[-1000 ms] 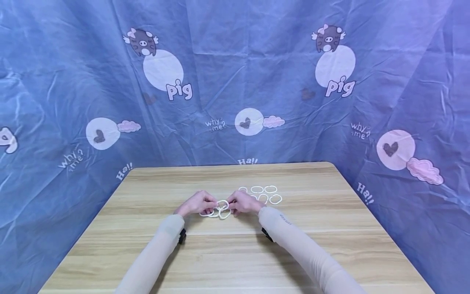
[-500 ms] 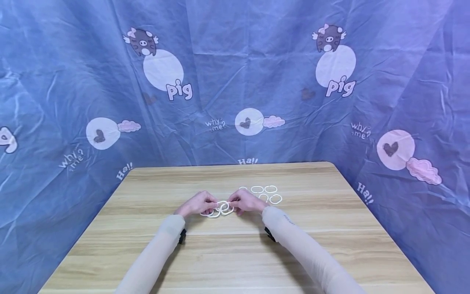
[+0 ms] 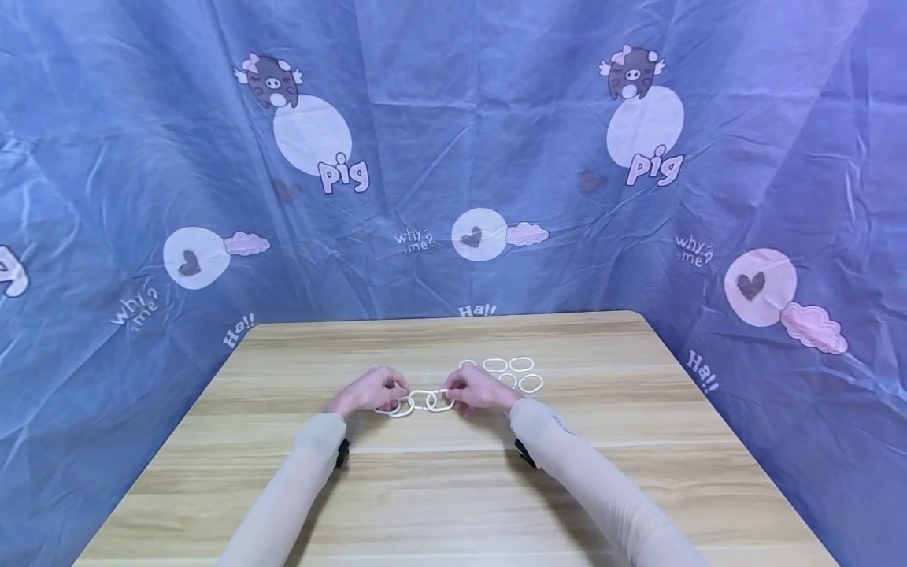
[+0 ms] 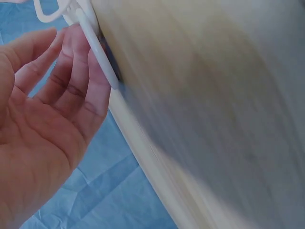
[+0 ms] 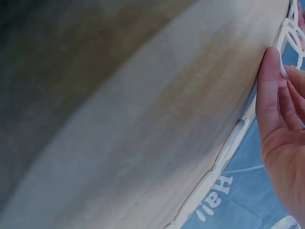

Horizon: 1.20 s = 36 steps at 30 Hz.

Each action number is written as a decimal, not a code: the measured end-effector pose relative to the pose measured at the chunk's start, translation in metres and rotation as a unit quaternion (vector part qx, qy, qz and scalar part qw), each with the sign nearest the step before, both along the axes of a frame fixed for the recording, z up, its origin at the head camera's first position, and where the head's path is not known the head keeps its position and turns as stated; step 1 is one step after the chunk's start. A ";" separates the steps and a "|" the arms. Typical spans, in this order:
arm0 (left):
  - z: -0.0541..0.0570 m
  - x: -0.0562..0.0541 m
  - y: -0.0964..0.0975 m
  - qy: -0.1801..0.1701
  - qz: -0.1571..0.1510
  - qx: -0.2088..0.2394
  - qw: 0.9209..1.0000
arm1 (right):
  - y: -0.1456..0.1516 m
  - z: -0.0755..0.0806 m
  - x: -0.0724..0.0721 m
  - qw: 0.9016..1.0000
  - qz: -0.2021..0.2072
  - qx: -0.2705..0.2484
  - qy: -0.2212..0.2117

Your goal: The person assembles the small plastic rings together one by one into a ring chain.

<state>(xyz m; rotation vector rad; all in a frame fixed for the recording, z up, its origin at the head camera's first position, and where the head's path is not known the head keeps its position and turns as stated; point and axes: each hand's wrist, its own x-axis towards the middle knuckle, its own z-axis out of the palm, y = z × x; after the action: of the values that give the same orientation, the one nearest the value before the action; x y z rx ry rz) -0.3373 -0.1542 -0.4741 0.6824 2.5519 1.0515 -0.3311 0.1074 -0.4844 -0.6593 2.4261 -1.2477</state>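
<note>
Several white oval chain links are joined in a short chain (image 3: 423,409) lying across the table between the hands. My left hand (image 3: 372,390) pinches at the chain's left part, thumb and fingertips together; in the left wrist view one white link (image 4: 97,50) lies along the fingers of the left hand (image 4: 52,105). At the right end, my right hand (image 3: 476,388) pinches the last link (image 3: 442,409) between thumb and fingers. The right wrist view shows the right hand (image 5: 283,124) at the edge of the frame, with the link's end at its fingertips.
Several loose white links (image 3: 521,365) lie on the wooden table (image 3: 439,488) behind and right of the right hand, which partly hides some. A blue printed cloth (image 3: 425,157) hangs behind and at both sides of the table.
My left hand has moved left with the chain, and the links, bunched and overlapping before, now lie spread in a line. The right hand has shifted slightly right, gripping the end link.
</note>
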 end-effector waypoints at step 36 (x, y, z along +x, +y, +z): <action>-0.003 0.002 0.048 0.047 -0.048 -0.015 0.998 | -0.003 0.002 0.005 0.998 -0.014 -0.040 -0.041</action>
<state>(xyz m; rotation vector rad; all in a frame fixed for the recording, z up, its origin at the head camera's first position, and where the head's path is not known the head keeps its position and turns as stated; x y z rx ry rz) -0.3358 -0.1066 -0.4768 0.8554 2.5789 0.9705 -0.3258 0.1048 -0.4823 -0.5861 2.3365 -1.3610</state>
